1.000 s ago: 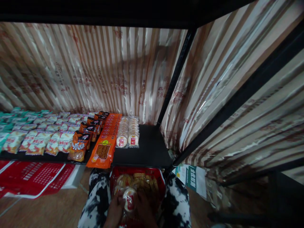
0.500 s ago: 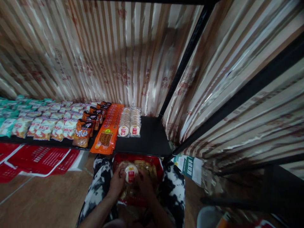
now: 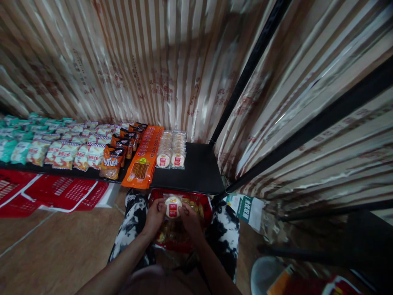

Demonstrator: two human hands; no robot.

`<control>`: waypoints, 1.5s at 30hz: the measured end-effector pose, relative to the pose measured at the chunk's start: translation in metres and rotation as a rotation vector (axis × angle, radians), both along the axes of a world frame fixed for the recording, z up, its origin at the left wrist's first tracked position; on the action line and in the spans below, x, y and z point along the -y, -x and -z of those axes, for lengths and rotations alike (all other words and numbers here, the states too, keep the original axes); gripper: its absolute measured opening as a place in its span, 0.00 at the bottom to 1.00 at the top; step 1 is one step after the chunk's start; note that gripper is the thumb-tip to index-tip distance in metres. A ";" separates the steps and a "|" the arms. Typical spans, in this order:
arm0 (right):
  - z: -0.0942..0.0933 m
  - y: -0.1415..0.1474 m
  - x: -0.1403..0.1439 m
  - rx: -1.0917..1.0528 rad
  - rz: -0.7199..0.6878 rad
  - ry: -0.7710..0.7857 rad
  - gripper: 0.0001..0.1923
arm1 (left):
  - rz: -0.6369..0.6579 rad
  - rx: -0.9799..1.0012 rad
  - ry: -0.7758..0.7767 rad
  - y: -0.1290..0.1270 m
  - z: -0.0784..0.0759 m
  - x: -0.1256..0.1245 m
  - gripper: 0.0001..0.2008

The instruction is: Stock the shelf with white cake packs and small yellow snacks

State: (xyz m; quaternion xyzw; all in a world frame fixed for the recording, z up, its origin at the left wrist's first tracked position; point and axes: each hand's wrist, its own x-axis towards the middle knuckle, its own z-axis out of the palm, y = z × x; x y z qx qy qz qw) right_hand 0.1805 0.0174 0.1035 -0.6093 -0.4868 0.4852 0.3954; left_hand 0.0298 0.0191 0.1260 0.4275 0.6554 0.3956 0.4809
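Between my two hands is a round white packaged cracker (image 3: pixel 172 207) in clear wrap with a red label. My left hand (image 3: pixel 156 215) pinches its left edge, and my right hand (image 3: pixel 188 217) grips the right edge. Both hands are above a red basket (image 3: pixel 207 203) between my knees, which holds more wrapped packs in gold and clear film. On the black shelf (image 3: pixel 199 174) just ahead, two rows of the same white round packs (image 3: pixel 178 159) stand beside flat orange snack packets (image 3: pixel 139 170).
Left along the shelf are orange-black bags (image 3: pixel 112 162), white-red bags (image 3: pixel 65 155) and green bags (image 3: pixel 21 151). Red baskets (image 3: pixel 66 188) sit below. Black posts (image 3: pixel 242 90) rise at right before a striped curtain (image 3: pixel 138 73). A grey-white tub (image 3: pixel 265 272) stands lower right.
My hands have lifted the packaged cracker slightly, nearer the shelf edge, still gripping it from both sides. The view has tilted down a little, so the shelf appears higher.
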 end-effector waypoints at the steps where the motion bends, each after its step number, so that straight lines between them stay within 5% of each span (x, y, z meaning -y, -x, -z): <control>1: 0.000 0.000 -0.001 0.011 -0.004 0.002 0.19 | 0.005 -0.007 -0.005 0.000 0.001 0.000 0.15; 12: -0.028 0.004 -0.008 0.170 0.028 -0.028 0.17 | -0.038 -0.092 -0.044 0.003 0.008 -0.013 0.18; 28: -0.049 0.003 -0.033 0.242 0.051 -0.052 0.18 | -0.019 -0.148 -0.127 -0.003 -0.018 -0.042 0.17; 45: -0.032 0.001 -0.076 0.192 0.200 -0.270 0.16 | -0.046 -0.187 -0.305 -0.021 -0.025 -0.071 0.17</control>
